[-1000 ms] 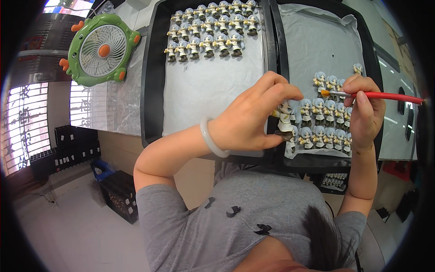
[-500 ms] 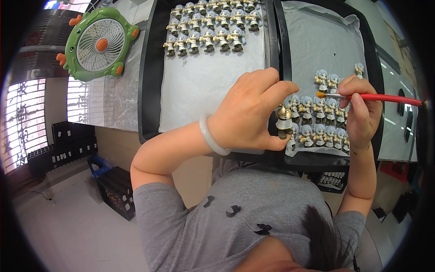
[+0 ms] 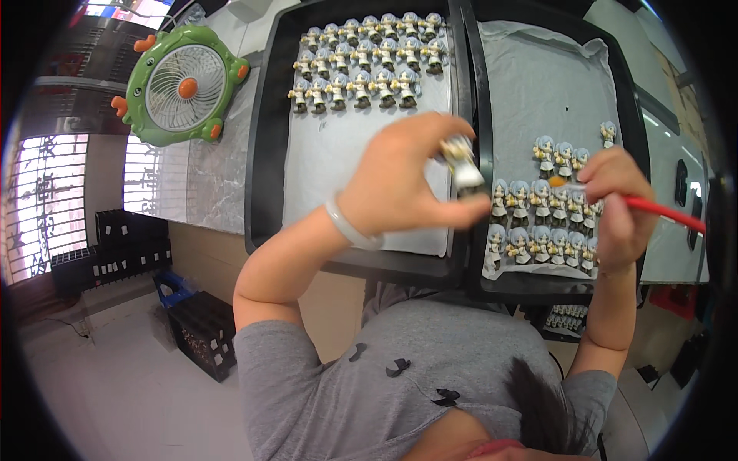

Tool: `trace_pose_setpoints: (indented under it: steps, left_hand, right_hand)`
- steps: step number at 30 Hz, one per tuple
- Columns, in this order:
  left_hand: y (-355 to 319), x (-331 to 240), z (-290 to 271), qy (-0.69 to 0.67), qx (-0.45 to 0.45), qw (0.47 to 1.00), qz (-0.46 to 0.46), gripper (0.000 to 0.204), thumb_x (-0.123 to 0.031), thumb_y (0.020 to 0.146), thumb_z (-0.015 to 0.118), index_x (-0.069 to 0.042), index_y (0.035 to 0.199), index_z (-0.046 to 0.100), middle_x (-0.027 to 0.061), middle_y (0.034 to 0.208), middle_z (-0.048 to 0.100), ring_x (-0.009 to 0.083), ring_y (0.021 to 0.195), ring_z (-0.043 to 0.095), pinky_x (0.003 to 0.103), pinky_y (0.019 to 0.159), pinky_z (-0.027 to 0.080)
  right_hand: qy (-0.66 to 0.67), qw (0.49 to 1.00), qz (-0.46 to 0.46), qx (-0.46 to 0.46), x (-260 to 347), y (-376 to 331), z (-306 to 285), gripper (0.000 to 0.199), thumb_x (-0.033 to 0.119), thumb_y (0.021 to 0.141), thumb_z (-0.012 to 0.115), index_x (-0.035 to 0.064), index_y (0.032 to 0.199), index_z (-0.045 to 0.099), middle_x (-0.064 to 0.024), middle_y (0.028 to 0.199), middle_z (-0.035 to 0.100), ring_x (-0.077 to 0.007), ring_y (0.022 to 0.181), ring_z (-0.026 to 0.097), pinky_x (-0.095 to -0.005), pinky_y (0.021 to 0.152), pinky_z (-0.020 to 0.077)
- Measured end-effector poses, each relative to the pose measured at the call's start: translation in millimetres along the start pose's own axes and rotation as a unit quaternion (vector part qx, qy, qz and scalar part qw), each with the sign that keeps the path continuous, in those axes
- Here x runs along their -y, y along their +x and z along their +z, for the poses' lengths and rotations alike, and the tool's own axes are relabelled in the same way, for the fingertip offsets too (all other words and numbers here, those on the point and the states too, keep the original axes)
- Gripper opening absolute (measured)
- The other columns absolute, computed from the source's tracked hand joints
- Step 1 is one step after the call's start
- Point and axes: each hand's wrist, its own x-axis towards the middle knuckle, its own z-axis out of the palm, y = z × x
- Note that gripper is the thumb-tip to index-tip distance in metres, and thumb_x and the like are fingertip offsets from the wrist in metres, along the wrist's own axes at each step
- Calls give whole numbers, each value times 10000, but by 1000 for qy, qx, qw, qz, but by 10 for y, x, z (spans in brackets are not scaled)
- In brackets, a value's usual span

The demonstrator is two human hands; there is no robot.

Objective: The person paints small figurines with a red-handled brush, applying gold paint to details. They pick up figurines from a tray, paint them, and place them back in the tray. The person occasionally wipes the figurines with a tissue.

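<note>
Between the thumb and fingers of my left hand [image 3: 411, 173] is a small figurine [image 3: 464, 173] with a white body and dark feet, tilted and slightly blurred. It hangs above the rims between two black trays. A paintbrush [image 3: 665, 213] with a red handle and yellowish bristles is pinched in my right hand [image 3: 621, 200], its tip over the right tray [image 3: 530, 288]. Figurines with pale blue hair [image 3: 540, 238] lie in rows there on white paper, partly hidden by my right hand. More such figurines [image 3: 361, 88] fill rows at the far side of the left tray [image 3: 257, 154].
A green animal-shaped fan [image 3: 187, 88] with orange knobs stands on the grey table [image 3: 224, 165] at the left. Below, a black crate [image 3: 200, 330] sits on the floor. Another tray of small figurines [image 3: 566, 316] shows under the right tray's near edge.
My left hand has moved a little left with the figurine, off the right tray's rows. The brush tip has shifted slightly, and the whole view has moved a little.
</note>
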Motion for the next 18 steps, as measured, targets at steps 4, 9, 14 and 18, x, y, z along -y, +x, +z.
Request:
trace_pose_setpoints:
  steps: [4,9,14,18]
  left_hand:
    - [310,567,-325,-79,-81,989,-100,606,-304,572,764,-55,1062,510,65,944,559,196,868,529,309,771,422]
    - [533,1154,17,36,-8,998,-57,624,-200,539,727,-84,1095,468,109,1068,517,265,1052,460,370,909,349]
    - [586,1272,339,199,-42,976,79,605,-208,536,732,-108,1082,491,77,1067,498,239,1081,407,373,950,250]
    - [555,1341,374,235,-26,969,64,640,-228,542,741,-123,1128,504,68,1068,491,253,1079,378,371,957,232]
  right_hand:
    - [111,975,59,-182,-103,3,-200,178,70,769,403,-17,757,557,-117,807,543,-105,614,414,-223,593,345]
    - [80,974,79,-195,-196,-2,-199,202,96,813,406,-26,767,560,-77,800,554,-78,630,440,-215,601,357]
    - [59,978,83,-183,-207,-3,-170,187,77,817,420,-23,764,569,-61,793,564,-70,621,469,-198,591,381]
    - [60,980,64,-176,-207,2,-176,188,76,818,418,-24,761,568,-60,786,564,-69,615,467,-196,587,379]
